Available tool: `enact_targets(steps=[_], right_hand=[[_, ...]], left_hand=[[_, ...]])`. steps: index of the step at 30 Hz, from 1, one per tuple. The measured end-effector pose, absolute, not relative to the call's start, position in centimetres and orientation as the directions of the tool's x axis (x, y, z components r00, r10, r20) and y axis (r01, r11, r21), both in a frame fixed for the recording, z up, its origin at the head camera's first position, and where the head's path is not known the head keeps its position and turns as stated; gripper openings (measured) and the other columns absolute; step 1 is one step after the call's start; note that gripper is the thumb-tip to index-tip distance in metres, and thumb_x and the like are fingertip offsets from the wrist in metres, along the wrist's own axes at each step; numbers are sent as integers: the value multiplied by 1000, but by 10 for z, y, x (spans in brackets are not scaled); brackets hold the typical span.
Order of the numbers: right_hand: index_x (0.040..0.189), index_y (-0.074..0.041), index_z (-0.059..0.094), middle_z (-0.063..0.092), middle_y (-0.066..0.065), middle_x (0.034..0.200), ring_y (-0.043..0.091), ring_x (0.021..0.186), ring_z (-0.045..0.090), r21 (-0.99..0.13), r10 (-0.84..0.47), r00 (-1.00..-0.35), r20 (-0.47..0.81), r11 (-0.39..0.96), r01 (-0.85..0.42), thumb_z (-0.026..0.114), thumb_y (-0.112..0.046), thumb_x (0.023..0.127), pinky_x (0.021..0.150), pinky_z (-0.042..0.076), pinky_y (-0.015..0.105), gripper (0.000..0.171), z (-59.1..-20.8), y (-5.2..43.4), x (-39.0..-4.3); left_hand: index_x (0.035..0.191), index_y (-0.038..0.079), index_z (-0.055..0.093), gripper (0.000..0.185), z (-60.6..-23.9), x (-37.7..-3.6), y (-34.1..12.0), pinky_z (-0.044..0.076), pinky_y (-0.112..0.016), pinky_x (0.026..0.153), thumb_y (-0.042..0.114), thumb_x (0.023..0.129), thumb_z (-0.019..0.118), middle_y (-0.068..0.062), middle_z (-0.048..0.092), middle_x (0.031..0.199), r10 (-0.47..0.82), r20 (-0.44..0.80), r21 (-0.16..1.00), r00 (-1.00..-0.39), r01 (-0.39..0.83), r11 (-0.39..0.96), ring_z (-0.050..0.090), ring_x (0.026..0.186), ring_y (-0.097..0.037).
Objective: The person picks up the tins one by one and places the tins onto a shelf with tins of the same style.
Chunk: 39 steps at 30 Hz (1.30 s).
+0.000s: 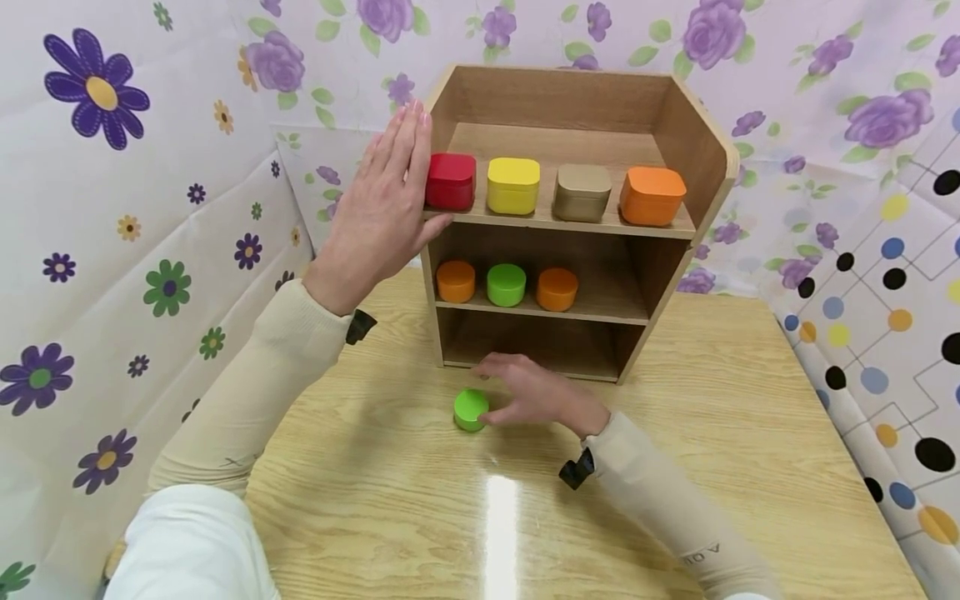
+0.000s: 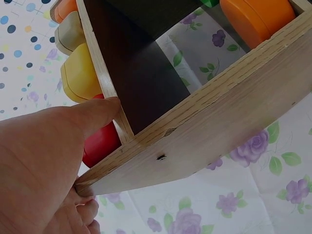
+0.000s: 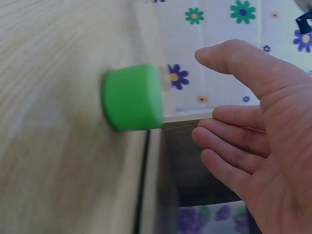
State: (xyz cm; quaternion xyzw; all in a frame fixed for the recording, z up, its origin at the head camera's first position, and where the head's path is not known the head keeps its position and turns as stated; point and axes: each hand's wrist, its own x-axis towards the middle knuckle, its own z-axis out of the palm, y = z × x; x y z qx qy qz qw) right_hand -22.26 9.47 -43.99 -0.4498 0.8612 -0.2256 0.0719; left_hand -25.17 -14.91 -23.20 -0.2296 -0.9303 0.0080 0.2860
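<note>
A wooden shelf unit (image 1: 555,146) stands on the table. My left hand (image 1: 382,196) holds its left side panel, the thumb over the front edge of the upper board and the fingers along the outer face. In the left wrist view, the thumb of my left hand (image 2: 44,151) lies across that edge beside a red block (image 2: 101,145). A round green block (image 1: 471,410) sits on the table in front of the unit. My right hand (image 1: 536,392) hovers beside it, thumb and fingers spread; in the right wrist view a gap separates the hand (image 3: 258,126) from the green block (image 3: 132,97).
Along the top board stand red (image 1: 452,182), yellow (image 1: 513,186), tan (image 1: 582,193) and orange (image 1: 652,197) rounded square blocks. The middle board holds two round orange blocks (image 1: 456,282) and a round green one (image 1: 506,285). Patterned cloth (image 1: 172,208) surrounds the table (image 1: 375,500).
</note>
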Motion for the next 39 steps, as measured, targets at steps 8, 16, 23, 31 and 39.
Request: enact_targets(steps=[8,16,23,31,39], right_hand=[[140,4,62,67,16,137,23,115,67,-481,-812,-579,78,477,-735,86,-27,88,98,60,33,65,-464,85,-227],[136,-5,67,71,7,135,30,136,61,-473,-790,-612,17,533,-701,86,-31,88,100,59,34,58,-470,78,-230],[129,-9,69,72,2,128,20,122,65,-459,-792,-610,3,541,-705,86,-32,88,90,57,24,49,-470,74,-231],[123,-9,70,70,-1,116,11,100,61,-463,-793,-609,0,540,-703,86,-30,87,79,53,19,44,-469,72,-230],[114,-9,69,65,-2,105,11,89,61,-450,-817,-576,2,514,-730,84,-29,84,70,51,15,39,-469,75,-232]], left_hand=[[168,-3,0,106,-232,-250,-150,15,-49,136,45,101,68,-20,3,179,427,528,-135,-734,423,896,8,167,-35],[168,-2,-1,107,-232,-250,-149,15,-50,136,45,102,68,-19,1,179,431,527,-131,-732,431,893,7,167,-35],[168,-3,0,106,-232,-250,-150,16,-50,135,45,101,68,-20,4,179,428,533,-137,-730,425,895,8,167,-35],[168,-3,0,107,-232,-251,-150,16,-50,136,45,101,68,-20,3,179,434,533,-142,-726,429,892,8,167,-35],[168,-3,1,107,-232,-251,-149,17,-50,135,45,101,69,-21,4,178,441,537,-155,-719,430,889,9,167,-36]])
